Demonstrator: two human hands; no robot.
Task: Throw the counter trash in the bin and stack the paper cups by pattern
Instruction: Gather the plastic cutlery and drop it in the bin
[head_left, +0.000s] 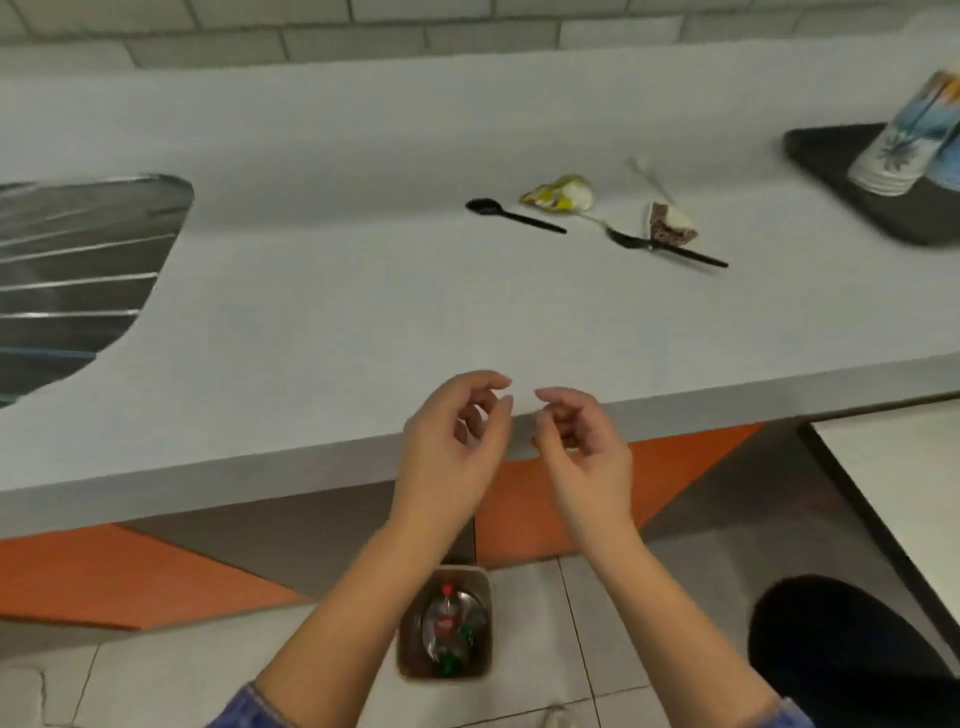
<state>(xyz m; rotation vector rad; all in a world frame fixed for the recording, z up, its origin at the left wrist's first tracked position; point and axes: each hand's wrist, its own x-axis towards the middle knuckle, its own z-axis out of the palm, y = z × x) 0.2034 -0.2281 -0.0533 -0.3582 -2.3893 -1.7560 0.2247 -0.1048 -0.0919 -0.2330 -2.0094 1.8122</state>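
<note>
L hand (452, 434) & R hand (584, 449) empty, loosely curled, at counter (363, 312) edge; bin (460, 571) on floor below.

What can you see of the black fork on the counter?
The black fork looks like thin plastic, with tines at its left end and a slim straight handle running right. It lies flat on the pale counter, its middle against a crumpled brown-and-white wrapper.

Cup stacks (904, 135) cut by rt edge; bin (445, 626) part-hidden behind left forearm.
</note>
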